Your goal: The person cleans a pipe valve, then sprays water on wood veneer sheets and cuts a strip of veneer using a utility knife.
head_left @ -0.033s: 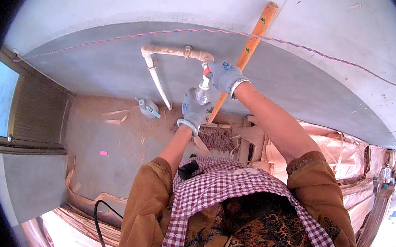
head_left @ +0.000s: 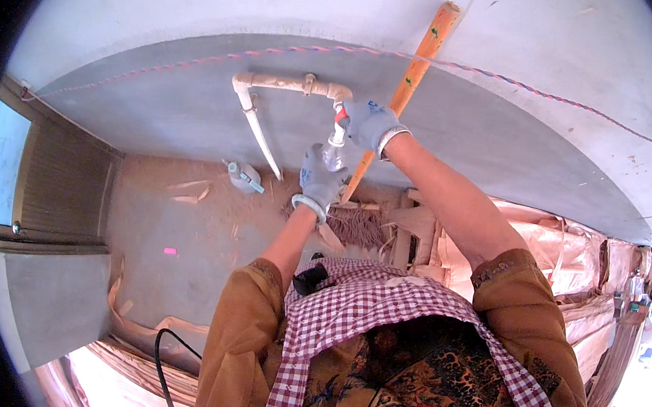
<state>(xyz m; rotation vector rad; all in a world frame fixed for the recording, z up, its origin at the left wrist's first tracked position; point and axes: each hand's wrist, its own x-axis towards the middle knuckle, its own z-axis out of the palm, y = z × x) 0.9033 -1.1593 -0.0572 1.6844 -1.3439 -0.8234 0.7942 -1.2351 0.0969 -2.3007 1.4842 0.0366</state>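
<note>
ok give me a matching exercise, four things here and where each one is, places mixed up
1. left hand
2. right hand
3. orange pole
4. pink piece

a. leaning on the wall
b. at the red tap handle
c. lying on the floor
d. holding the clear container

Pairs: 1-d, 2-b, 3-a, 4-c

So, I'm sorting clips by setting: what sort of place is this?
Probably a workshop or storeroom, seen from a utility corner: piled brown sheets, scraps littering the dusty floor, and a wall pipe suggest it.
</note>
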